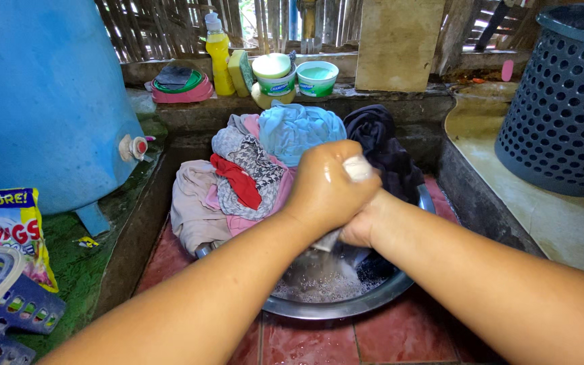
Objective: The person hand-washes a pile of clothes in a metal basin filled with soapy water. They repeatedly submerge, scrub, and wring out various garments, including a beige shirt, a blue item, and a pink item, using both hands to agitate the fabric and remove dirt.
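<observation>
Left hand (324, 186) clenched on white cloth (357, 167), right hand (359, 226) gripping beneath (partly hidden), above soapy basin (346, 307)

I take the big blue water drum (42, 94) on my left as my landmark. Its white tap (132, 147) sticks out low on its right side, over a green, mossy concrete ledge (82, 260). Right of the drum and lower down lies a floor of red tiles (386, 334), wet and glossy. Behind the drum, to its right, a rough concrete shelf (400, 101) runs along the back, and above that stands a wall of weathered wooden slats (163, 27) with daylight and green leaves showing through the gaps. Far right of the drum, a pale counter (542, 216) carries a dark perforated plastic basket (566, 101).
</observation>
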